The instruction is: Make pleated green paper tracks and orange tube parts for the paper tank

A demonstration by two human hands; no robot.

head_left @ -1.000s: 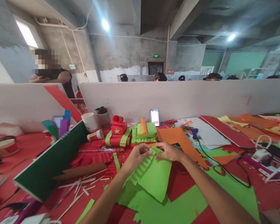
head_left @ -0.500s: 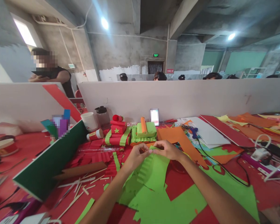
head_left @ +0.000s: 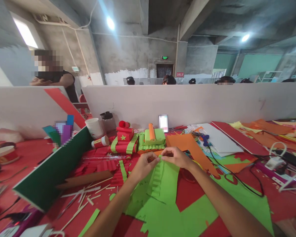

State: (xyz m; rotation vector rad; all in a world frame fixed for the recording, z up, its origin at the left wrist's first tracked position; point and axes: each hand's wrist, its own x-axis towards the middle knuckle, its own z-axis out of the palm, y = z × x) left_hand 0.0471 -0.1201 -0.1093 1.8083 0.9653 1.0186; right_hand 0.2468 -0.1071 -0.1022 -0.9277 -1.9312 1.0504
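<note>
A light green paper sheet [head_left: 164, 182] hangs from both my hands above the table, with an accordion-pleated strip down its left side. My left hand [head_left: 144, 164] pinches the top edge of the pleats. My right hand [head_left: 176, 157] pinches the same top edge just to the right, fingertips almost touching the left ones. Behind my hands stand a red paper tank with a yellow star [head_left: 124, 140] and a green paper tank with an orange barrel [head_left: 153, 138].
Green and red paper scraps [head_left: 187, 214] cover the table front. A dark green board [head_left: 53, 169] leans at left, thin sticks [head_left: 86, 197] beside it. An orange sheet [head_left: 187, 144], a black cable [head_left: 236, 179], a white cup [head_left: 95, 128] and a phone [head_left: 163, 122] sit behind. People sit beyond the white partition [head_left: 199, 102].
My hands have lifted the green sheet slightly and turned it, so the pleated strip now hangs more upright. The pinch on the top edge has stayed.
</note>
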